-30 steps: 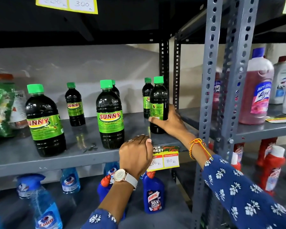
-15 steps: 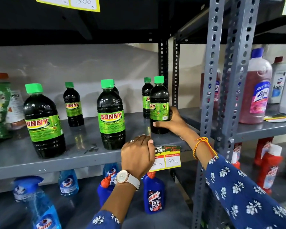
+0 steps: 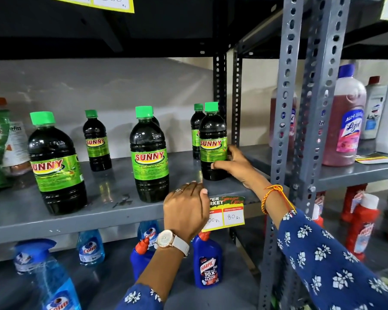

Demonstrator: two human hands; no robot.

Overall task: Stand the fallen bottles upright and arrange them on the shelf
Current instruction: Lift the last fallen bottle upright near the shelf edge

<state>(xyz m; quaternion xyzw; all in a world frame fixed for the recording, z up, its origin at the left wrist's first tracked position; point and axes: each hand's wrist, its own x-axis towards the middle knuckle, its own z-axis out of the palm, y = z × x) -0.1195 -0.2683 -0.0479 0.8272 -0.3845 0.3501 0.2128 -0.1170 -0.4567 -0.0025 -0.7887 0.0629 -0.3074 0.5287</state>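
Six green-capped Sunny bottles stand upright on the grey metal shelf (image 3: pixel 99 211); one behind the middle bottle (image 3: pixel 149 154) is almost wholly hidden, and another (image 3: pixel 196 130) is half hidden. The right hand (image 3: pixel 233 165) grips the right-end Sunny bottle (image 3: pixel 212 142) low on its label. The left hand (image 3: pixel 185 208), fingers curled, rests on the shelf's front edge, covering part of the price tag (image 3: pixel 230 214).

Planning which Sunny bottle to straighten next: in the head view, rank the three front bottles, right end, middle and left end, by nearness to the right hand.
1. Right-end bottle: in the right hand's grip.
2. Middle bottle: left of it.
3. Left-end bottle: farthest left.
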